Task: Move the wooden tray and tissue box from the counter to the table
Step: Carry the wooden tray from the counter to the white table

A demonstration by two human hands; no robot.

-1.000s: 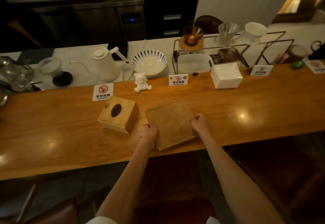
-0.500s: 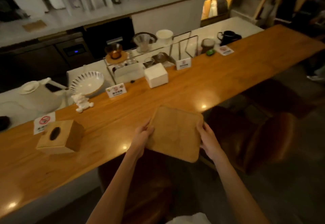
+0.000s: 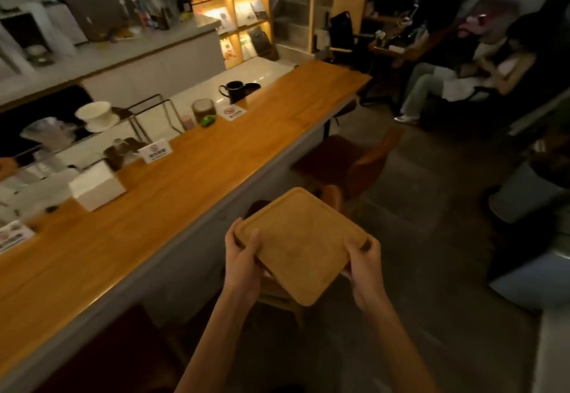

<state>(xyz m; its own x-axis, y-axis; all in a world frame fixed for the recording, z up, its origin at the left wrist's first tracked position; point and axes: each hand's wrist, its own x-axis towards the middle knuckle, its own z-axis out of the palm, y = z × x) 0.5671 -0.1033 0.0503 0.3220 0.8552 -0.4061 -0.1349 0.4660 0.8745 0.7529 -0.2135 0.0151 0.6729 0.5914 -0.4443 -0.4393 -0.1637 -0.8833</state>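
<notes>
Because the wooden tray (image 3: 300, 243) is broad and flat, the person carries it level with 2 hands, clear of the long table (image 3: 172, 183) and out over the floor. The left hand (image 3: 242, 258) clamps its near-left edge, thumb on top; the right hand (image 3: 365, 258) curls closed around the right corner. The tissue box is out of view.

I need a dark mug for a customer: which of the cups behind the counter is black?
The black handled mug at the far end of the white back counter; the wide white ceramic cup sits nearer, on a wire stand.
</notes>
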